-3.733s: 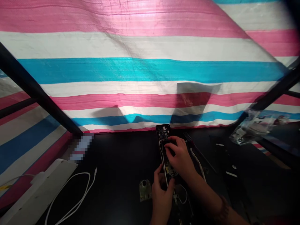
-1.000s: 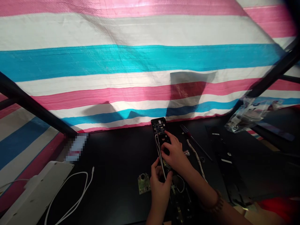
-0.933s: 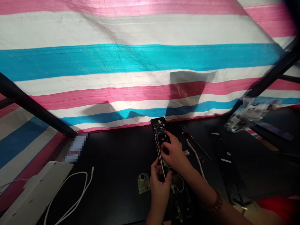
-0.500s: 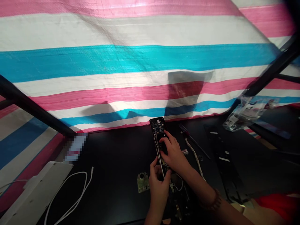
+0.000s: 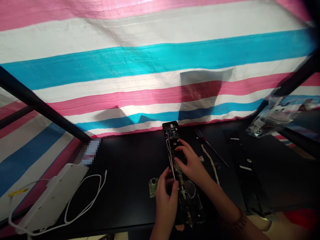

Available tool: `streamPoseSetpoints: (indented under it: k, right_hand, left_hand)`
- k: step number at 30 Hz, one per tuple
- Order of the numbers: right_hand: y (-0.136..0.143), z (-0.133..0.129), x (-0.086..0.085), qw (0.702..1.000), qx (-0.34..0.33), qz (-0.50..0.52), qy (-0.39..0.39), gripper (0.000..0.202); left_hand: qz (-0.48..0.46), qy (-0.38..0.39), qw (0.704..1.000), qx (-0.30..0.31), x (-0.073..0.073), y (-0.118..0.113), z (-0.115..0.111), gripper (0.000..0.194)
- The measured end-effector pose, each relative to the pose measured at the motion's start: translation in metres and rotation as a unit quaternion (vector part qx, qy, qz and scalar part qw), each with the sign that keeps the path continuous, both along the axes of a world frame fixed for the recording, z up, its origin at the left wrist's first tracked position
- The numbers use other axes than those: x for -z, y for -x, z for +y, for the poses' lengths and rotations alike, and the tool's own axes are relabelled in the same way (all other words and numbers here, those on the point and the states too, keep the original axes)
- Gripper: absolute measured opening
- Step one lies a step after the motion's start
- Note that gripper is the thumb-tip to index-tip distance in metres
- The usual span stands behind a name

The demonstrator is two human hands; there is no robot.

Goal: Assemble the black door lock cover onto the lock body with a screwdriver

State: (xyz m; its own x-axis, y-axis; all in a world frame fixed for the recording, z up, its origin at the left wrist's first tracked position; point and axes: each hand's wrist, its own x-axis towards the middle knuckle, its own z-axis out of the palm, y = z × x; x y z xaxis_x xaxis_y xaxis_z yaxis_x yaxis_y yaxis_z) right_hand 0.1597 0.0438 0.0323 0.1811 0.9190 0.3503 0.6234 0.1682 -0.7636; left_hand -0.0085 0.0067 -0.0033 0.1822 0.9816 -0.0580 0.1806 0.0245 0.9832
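A long, narrow black casing [image 5: 165,132], open on top, lies on the dark table and runs toward me. Its far end carries a circuit board [image 5: 172,130]; white cables [image 5: 170,155] run along its left side. My left hand [image 5: 166,196] grips the casing's left side, thumb on top near the cables and fingers at the edge. Over the middle of the casing, my right hand [image 5: 192,165] has its fingers bent and apart, fingertips near the inner parts. Whether they touch anything is unclear. Brass-coloured fittings [image 5: 184,195] show nearer me.
A small green board [image 5: 153,187] lies left of my left hand. To the right are a screwdriver [image 5: 212,149], a wrapped cable [image 5: 211,161] and a long black panel [image 5: 241,160]. A plastic bag [image 5: 272,115] sits farther right, a white power strip [image 5: 56,196] at left.
My right hand's fingers have lifted and spread slightly from the casing's inner parts. My left hand stays at the casing's left side. The camera view has tilted and shifted a little.
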Motion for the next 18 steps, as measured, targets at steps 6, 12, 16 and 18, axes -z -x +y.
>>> streamPoseSetpoints:
  k: [6, 12, 16, 18]
  right_hand:
    - [-0.032, -0.055, 0.022, 0.995, 0.086, 0.052, -0.011, 0.012]
    - [-0.078, -0.088, 0.037, 0.984, 0.176, 0.013, 0.01, 0.013]
    - [-0.116, -0.093, 0.051, 0.965, 0.242, -0.075, 0.063, 0.025]
    - [-0.128, -0.093, 0.061, 0.967, 0.215, -0.094, 0.096, 0.033]
  left_hand:
    - [0.236, -0.137, 0.959, -0.073, 0.006, 0.07, 0.008, 0.031]
    - [0.328, -0.196, 0.924, 0.004, 0.025, 0.091, 0.037, 0.032]
    - [0.354, -0.217, 0.91, 0.006, 0.03, 0.086, 0.043, 0.033]
    - [0.353, -0.222, 0.909, 0.012, 0.03, 0.086, 0.044, 0.034]
